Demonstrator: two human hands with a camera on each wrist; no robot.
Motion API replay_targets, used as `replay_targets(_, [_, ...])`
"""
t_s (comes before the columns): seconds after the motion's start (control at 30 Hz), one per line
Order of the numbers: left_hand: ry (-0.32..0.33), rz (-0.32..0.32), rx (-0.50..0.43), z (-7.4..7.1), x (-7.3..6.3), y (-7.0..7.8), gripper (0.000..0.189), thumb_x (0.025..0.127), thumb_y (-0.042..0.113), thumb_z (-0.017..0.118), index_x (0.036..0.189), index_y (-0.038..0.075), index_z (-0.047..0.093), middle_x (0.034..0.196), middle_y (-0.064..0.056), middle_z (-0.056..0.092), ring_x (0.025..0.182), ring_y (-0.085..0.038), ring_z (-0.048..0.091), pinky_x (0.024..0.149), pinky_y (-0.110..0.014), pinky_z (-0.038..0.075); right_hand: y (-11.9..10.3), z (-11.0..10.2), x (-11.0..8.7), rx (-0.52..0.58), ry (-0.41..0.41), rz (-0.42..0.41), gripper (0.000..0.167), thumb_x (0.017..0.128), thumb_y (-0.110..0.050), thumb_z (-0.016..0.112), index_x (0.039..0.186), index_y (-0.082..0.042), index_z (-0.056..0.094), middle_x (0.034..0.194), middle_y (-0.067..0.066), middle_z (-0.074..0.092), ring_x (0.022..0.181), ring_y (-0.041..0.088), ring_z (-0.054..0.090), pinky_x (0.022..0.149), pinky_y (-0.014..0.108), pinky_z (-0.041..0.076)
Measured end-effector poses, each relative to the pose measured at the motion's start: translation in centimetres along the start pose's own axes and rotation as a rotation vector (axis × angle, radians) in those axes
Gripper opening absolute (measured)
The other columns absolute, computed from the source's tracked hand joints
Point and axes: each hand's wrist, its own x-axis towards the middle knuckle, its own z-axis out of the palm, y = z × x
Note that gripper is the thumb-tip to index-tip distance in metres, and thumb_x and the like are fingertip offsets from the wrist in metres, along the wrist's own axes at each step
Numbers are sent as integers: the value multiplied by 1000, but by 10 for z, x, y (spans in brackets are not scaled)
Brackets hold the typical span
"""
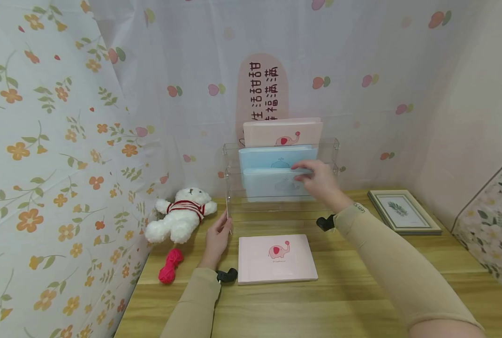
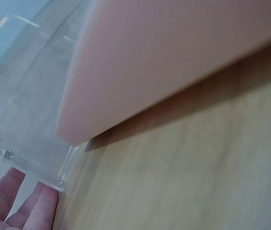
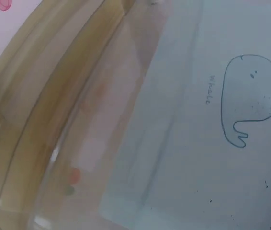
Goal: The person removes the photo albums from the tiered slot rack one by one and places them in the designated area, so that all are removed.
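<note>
A clear acrylic rack [image 1: 329, 157] stands at the back of the table, with a pink elephant notebook [image 1: 259, 134] in its rear slot. Ahead of that is a light blue whale notebook [image 1: 251, 158], and a second pale blue whale notebook [image 1: 261, 185] is in front. My right hand [image 1: 320, 180] pinches this front notebook near its upper right corner; its whale drawing [image 3: 250, 100] fills the right wrist view, where the hand is hidden. My left hand [image 1: 218, 237] grips the rack's left side panel low down, fingers [image 2: 42, 206] at its edge.
Another pink elephant notebook [image 1: 278, 265] lies flat before the rack. To the left are a white teddy bear [image 1: 183, 220] in a striped sweater and a hot-pink yarn bundle [image 1: 171, 266]. A framed leaf picture [image 1: 403, 211] lies at the right. Floral cloth [image 1: 61, 188] hangs along the left.
</note>
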Motion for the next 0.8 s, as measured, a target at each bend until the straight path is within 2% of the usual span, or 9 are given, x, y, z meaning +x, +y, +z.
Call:
replay_targets(0.07, [0, 8, 6, 0, -1, 0, 48, 112, 25, 67, 158, 12, 61, 147, -20, 72, 127, -38, 73, 96, -30, 56, -4, -9, -5, 17, 35, -21, 24, 102, -5, 78, 124, -12, 81, 136, 14, 75, 134, 37, 62, 110, 60, 54])
replay_targets(0.17, [0, 10, 11, 0, -1, 2, 49, 112, 27, 68, 158, 14, 61, 146, -20, 72, 127, -38, 73, 95, -30, 56, -8, -24, -12, 26, 105, -55, 24, 101, -2, 77, 124, -10, 81, 134, 16, 76, 134, 38, 63, 108, 59, 55])
replay_targets(0.3, [0, 2, 19, 0, -1, 2, 48, 112, 28, 68, 158, 16, 61, 146, -18, 73, 128, -38, 73, 93, -26, 55, -9, -45, -22, 38, 193, -57, 26, 99, -2, 80, 124, -8, 81, 133, 18, 78, 131, 40, 67, 108, 57, 54])
replay_targets(0.37, [-5, -4, 16, -1, -1, 2, 48, 112, 29, 68, 158, 17, 62, 146, -15, 73, 128, -37, 73, 94, -27, 55, -8, -58, -30, 34, 227, -33, 27, 98, -5, 82, 125, -9, 80, 132, 17, 79, 128, 38, 70, 106, 46, 56])
replay_targets(0.43, [-5, -8, 19, -1, 0, 1, 48, 111, 30, 68, 158, 19, 62, 146, -14, 74, 128, -36, 73, 92, -26, 56, -4, -69, -39, 36, 263, -6, 29, 98, -7, 84, 127, -10, 80, 129, 18, 80, 121, 34, 74, 99, 29, 56])
replay_targets(0.5, [-2, -11, 20, -1, 1, 0, 48, 111, 31, 69, 158, 20, 63, 146, -15, 74, 127, -35, 73, 91, -26, 55, 1, -80, -49, 38, 301, 29, 32, 98, -8, 84, 129, -12, 79, 127, 18, 80, 112, 21, 76, 90, 14, 51])
replay_targets(0.57, [1, -13, 22, -1, 2, -1, 47, 111, 31, 69, 157, 21, 63, 145, -16, 74, 125, -35, 74, 89, -26, 55, 8, -90, -59, 50, 338, 64, 35, 97, -8, 85, 132, -13, 78, 126, 17, 80, 104, 4, 73, 83, 5, 47])
replay_targets(0.67, [1, -7, 23, -2, 3, -1, 47, 111, 30, 69, 157, 21, 63, 145, -16, 74, 124, -35, 74, 90, -27, 55, 20, -103, -74, 64, 388, 131, 38, 97, -9, 85, 134, -15, 77, 118, -2, 80, 96, -16, 63, 79, 2, 47])
replay_targets(0.8, [-9, 1, 28, -2, 2, -2, 48, 111, 31, 69, 157, 21, 63, 146, -16, 74, 125, -36, 74, 91, -28, 55, 43, -125, -97, 87, 400, 203, 39, 98, -12, 85, 135, -19, 77, 106, -36, 66, 92, -22, 61, 77, 1, 48])
